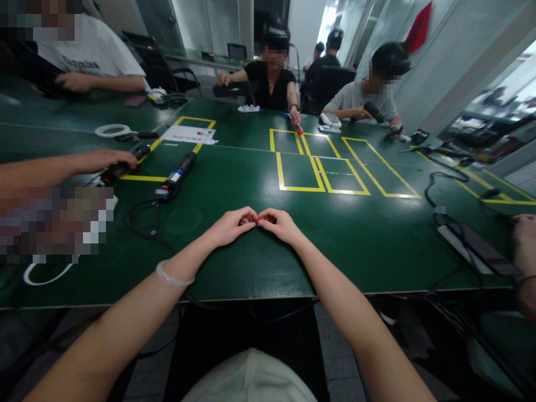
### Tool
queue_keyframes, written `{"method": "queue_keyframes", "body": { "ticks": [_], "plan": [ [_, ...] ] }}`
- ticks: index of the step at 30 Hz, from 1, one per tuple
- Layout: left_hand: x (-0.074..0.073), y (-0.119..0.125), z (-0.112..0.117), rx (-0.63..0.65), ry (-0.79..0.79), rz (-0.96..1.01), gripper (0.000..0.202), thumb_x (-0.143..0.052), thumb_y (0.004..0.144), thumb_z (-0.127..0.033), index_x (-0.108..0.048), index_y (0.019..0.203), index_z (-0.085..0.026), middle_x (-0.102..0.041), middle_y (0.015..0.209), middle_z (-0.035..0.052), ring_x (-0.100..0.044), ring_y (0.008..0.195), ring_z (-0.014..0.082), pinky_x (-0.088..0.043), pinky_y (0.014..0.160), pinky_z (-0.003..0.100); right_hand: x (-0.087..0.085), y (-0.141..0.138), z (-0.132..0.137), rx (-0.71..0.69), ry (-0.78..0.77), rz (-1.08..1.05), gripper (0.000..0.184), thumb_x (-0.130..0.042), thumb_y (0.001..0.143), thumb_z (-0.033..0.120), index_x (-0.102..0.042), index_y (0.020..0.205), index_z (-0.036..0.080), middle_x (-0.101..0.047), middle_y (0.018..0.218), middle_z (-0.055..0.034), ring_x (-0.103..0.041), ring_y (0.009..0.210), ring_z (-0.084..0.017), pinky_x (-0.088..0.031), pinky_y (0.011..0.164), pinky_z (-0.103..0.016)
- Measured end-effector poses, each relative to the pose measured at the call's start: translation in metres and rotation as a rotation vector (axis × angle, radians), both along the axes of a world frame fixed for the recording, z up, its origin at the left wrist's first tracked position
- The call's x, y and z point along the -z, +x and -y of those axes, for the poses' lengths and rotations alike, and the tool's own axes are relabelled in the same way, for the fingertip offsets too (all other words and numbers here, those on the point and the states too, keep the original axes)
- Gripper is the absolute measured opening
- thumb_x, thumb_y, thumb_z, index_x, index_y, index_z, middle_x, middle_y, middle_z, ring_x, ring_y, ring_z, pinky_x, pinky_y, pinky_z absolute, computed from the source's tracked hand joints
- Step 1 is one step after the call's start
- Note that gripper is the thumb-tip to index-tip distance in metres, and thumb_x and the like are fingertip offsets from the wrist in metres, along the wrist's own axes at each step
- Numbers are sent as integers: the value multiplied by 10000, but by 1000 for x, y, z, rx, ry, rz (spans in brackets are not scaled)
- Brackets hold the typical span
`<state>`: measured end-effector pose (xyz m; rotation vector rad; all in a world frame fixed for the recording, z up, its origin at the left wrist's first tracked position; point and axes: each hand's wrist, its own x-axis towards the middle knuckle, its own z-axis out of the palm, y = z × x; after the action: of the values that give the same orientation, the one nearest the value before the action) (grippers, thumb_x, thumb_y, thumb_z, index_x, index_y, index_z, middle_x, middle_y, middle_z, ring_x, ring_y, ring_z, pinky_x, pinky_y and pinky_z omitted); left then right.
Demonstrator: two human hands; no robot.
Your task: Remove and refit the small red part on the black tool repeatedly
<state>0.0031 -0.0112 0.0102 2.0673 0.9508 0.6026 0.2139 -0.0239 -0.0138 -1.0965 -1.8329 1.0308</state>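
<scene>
Over the green table [234,268], near its front edge, my two hands meet fingertip to fingertip. Between them shows a speck of a small red item [257,223], mostly hidden by the fingers and too small to name. My left hand [234,226], with a pale bangle [173,274] on its wrist, is closed in a pinch at the red item. From the other side my right hand [278,225] pinches at the same spot, its fingers curled.
Yellow tape rectangles [301,188] mark the table ahead. To the left lie a black cylindrical device [181,172] with a cable, a white ring-shaped tool [112,130] and a paper sheet [188,134]. A co-worker's hand [119,159] rests on another device. Cables [431,190] and a flat dark object [481,248] lie right.
</scene>
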Motion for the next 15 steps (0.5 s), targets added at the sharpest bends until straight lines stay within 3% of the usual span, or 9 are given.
{"method": "queue_keyframes", "body": {
  "ticks": [15],
  "plan": [
    [-3, 0, 0, -28, 39, 10, 264, -563, 909, -397, -622, 1041, -176, -678, 910, 36, -629, 794, 175, -471, 734, 285, -2, 0, 2, 17, 12, -6, 236, -653, 849, 348, -710, 959, 147, -685, 798, -17, -558, 673, -122, -437, 648, -247]
  ]
}}
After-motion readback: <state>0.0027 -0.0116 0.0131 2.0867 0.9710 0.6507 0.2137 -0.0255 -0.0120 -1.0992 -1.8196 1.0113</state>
